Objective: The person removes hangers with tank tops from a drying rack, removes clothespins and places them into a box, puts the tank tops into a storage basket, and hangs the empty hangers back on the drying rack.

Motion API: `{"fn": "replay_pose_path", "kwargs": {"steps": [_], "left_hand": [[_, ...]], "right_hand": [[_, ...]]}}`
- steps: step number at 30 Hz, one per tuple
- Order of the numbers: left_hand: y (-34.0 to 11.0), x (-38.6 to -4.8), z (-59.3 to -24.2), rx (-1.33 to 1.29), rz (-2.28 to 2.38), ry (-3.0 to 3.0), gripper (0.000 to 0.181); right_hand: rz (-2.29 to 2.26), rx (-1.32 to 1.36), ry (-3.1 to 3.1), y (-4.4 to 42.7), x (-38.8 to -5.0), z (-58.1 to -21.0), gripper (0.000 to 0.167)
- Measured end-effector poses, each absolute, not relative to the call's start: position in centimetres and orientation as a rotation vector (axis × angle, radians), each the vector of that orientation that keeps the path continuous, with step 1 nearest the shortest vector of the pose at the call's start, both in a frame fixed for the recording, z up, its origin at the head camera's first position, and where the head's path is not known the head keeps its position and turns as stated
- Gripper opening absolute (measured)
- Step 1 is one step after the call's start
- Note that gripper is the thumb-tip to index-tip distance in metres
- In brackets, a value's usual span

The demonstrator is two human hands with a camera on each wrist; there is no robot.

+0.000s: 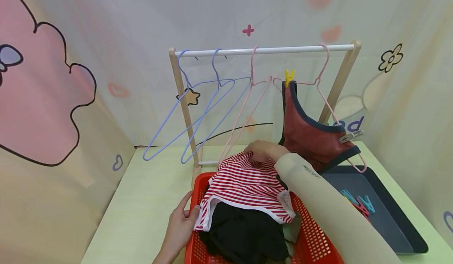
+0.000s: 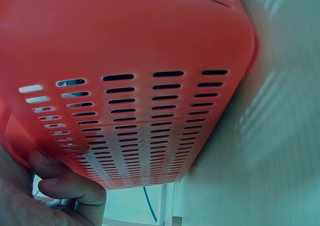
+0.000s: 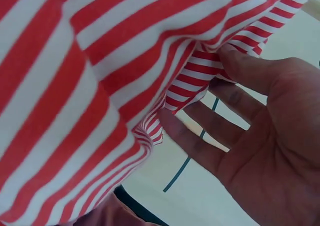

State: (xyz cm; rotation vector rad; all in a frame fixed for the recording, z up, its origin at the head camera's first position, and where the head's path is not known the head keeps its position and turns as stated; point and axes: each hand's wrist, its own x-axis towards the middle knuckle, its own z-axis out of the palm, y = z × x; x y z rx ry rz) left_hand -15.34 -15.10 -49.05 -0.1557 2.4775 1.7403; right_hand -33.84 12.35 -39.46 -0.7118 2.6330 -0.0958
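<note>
A red-and-white striped garment [image 1: 244,181] with white trim spreads over the clothes in a red plastic basket [image 1: 318,232]. My right hand [image 1: 265,151] pinches its far edge; in the right wrist view the thumb and fingers [image 3: 245,66] gather the striped cloth [image 3: 125,76]. The left hand [image 1: 179,226] grips the basket's left rim, its thumb close to the garment's white-trimmed corner. Seen from the left wrist, curled fingers [image 2: 72,186] lie against the slotted basket wall [image 2: 135,101]. Black clothing [image 1: 247,232] and a grey-green piece [image 1: 291,230] lie beneath the stripes.
Behind the basket stands a rack with a white rail [image 1: 233,52]. Two blue hangers [image 1: 199,118] and a pink hanger [image 1: 244,118] hang there. A maroon top [image 1: 308,138] hangs from another pink hanger with clothespins. At right, a dark tray [image 1: 393,224] holds several clothespins [image 1: 366,204].
</note>
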Motion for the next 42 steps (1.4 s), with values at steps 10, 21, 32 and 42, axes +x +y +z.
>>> {"fn": "replay_pose_path", "kwargs": {"steps": [10, 21, 32, 42], "left_hand": [[-15.3, -15.3, -49.3, -0.134, 1.763, 2.477, 0.055], [-15.4, -15.4, -49.4, -0.146, 1.745, 2.509, 0.054], [-15.4, -15.4, -49.6, -0.129, 1.737, 2.523, 0.052], [-15.4, -15.3, -49.6, -0.125, 1.767, 2.482, 0.052]], "right_hand": [[-0.137, -0.963, 2.859, 13.6, -31.8, -38.0, 0.021], [-0.263, -1.173, 3.136, 16.1, -26.7, -36.2, 0.020], [-0.355, -1.447, 3.212, 18.2, -20.3, -34.6, 0.022], [-0.268, -1.708, 3.069, 18.0, -14.9, -33.4, 0.030]]}}
